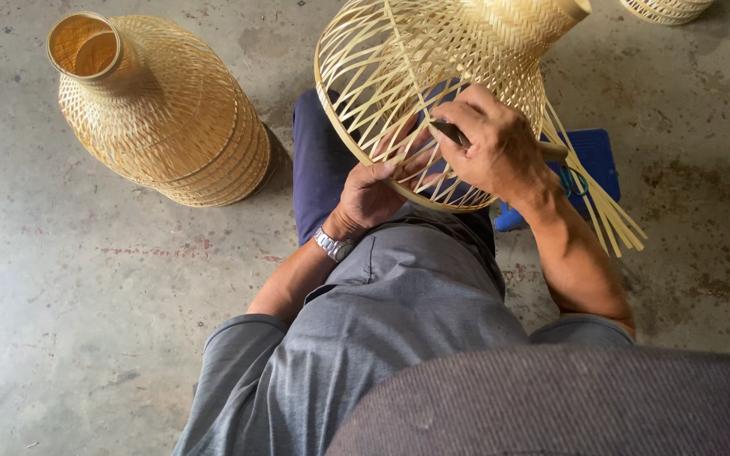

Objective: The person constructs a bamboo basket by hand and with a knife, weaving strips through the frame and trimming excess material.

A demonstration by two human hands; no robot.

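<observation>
Bamboo strips, pale and thin, make up the open-weave shade (433, 76) that sits on the person's lap, its wide rim toward the body and its narrow woven neck pointing away. The left hand (373, 192) grips the lower rim, fingers curled through the lattice from below and closed on the strips. The right hand (492, 143) is wrapped shut around a dark-tipped tool (454, 133) with a pale handle, its point resting among the crossing strips near the rim. A sheaf of loose strip ends (601, 203) trails out past the right wrist, over a blue stool (593, 160).

The main risk, as I judge it, is the tool slipping: the point works right beside the left fingers, and a thin strip giving way suddenly could send it into them. Levering too hard could also crack or split a strip, leaving a gap in the lattice. The loose ends could snag on the right forearm and pull the weave out of line.

A finished shade (162, 110) lies on the concrete floor (86, 295) to the left, well apart
</observation>
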